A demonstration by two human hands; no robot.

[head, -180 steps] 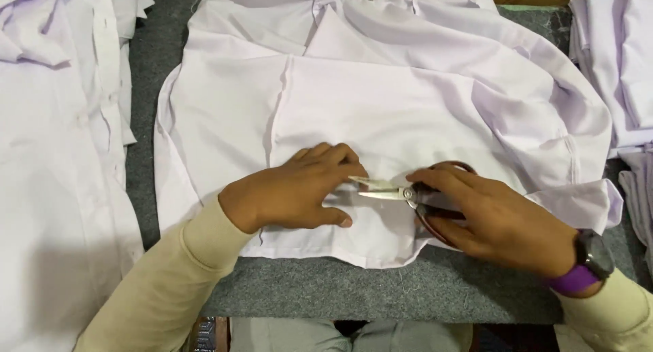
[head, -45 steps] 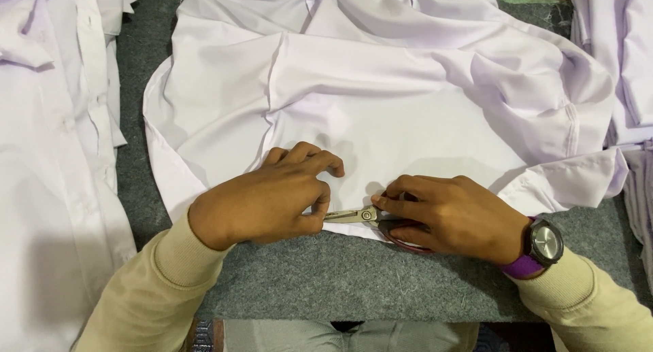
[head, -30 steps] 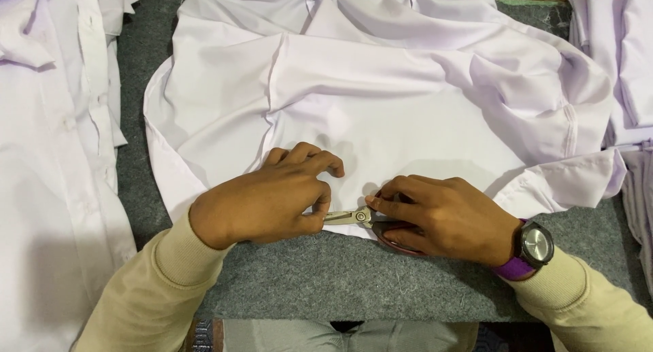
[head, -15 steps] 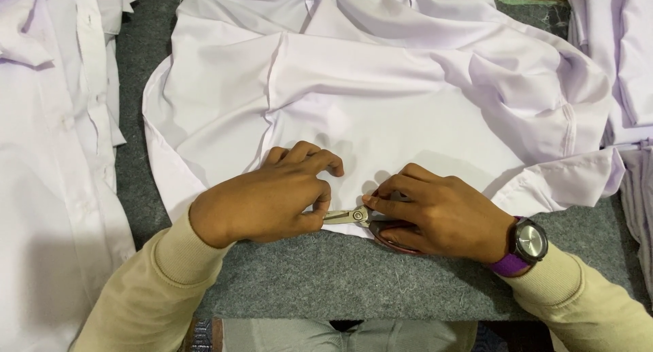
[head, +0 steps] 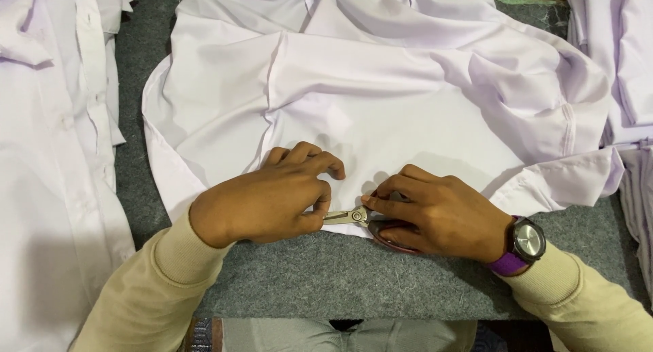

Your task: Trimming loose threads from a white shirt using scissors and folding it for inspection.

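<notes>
Scissors [head: 354,216] lie low at the hem of a white shirt [head: 381,100] spread on the grey felt counter [head: 326,277]. Right hand [head: 435,216] is closed around their dark handles; left hand [head: 265,206] is curled, pinching the hem by the blades, seemingly to keep it taut. More white shirts [head: 47,155] are stacked at both sides; no labels show.
</notes>
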